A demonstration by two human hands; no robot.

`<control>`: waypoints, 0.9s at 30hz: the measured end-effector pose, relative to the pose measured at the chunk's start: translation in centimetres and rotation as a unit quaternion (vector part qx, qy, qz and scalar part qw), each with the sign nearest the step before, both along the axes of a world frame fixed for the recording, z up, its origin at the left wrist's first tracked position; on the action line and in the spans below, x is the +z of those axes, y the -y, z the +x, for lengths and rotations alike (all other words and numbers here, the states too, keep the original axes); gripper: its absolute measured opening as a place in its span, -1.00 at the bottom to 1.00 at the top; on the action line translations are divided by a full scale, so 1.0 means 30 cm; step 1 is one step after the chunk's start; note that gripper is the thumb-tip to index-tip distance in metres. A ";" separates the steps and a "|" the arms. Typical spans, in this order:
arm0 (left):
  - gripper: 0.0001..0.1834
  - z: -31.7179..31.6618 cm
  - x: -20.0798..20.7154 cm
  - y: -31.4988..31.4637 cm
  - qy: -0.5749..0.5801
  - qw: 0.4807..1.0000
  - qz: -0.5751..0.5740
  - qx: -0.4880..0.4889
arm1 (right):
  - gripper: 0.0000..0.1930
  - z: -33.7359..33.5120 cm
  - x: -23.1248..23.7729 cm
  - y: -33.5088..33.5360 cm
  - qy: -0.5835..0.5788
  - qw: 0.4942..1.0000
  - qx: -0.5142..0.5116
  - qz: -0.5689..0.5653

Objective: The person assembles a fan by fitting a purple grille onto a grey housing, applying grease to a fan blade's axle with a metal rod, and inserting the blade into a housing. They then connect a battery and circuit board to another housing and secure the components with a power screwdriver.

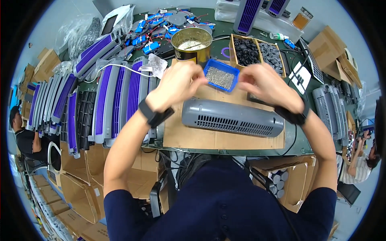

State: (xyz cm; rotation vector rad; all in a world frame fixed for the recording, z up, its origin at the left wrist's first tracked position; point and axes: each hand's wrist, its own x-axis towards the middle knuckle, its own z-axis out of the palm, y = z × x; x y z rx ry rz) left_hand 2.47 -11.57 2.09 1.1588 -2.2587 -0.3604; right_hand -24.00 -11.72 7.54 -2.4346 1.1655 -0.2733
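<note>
A long grey plastic housing [233, 117] with rows of slots lies across a cardboard sheet [177, 134] in front of me. Beyond it is a blue tray [234, 69] of small metal screws. My left hand [183, 82] hovers at the tray's left side, fingers curled in toward the thumb. At the tray's right side is my right hand [267, 84], its fingers bent downward and slightly blurred. Whatever either hand may pinch is too small or hidden to make out. Both hands are apart from the housing.
A large tin [192, 54] with a stick in it stands behind the tray, beside a wooden box [233, 60] of black and grey parts. Purple-and-grey units [104, 100] line the left. Blue-wrapped wired parts [150, 47] are heaped behind. Two people work at the sides.
</note>
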 end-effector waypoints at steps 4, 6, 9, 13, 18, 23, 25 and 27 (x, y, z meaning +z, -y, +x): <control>-0.82 -0.088 -0.059 0.166 0.213 0.976 0.022 0.028 | -0.76 0.153 -0.178 0.145 -0.198 0.978 -0.041 -0.045; -0.80 -0.139 -0.095 0.190 0.276 0.961 -0.027 -0.003 | -0.74 0.157 -0.256 0.172 -0.189 0.977 -0.026 -0.098; -0.79 -0.175 -0.135 0.197 0.272 0.959 -0.078 -0.028 | -0.89 0.151 -0.294 0.195 -0.177 0.973 -0.025 -0.145; -0.83 -0.199 -0.169 0.210 0.275 0.959 -0.068 -0.009 | -0.94 0.142 -0.319 0.210 -0.163 0.967 -0.018 -0.194; -0.87 -0.197 -0.189 0.223 0.253 0.966 -0.059 0.004 | -0.91 0.129 -0.345 0.219 -0.155 0.968 -0.024 -0.194; -0.89 -0.200 -0.206 0.235 0.219 0.974 -0.063 0.009 | -0.95 0.108 -0.386 0.227 -0.050 0.975 -0.017 -0.215; -0.90 -0.200 -0.207 0.232 0.210 0.976 -0.058 0.009 | -0.94 0.104 -0.387 0.216 -0.034 0.974 -0.004 -0.225; -0.92 -0.200 -0.200 0.227 0.204 0.977 -0.054 0.011 | -0.91 0.105 -0.383 0.214 -0.021 0.976 0.003 -0.215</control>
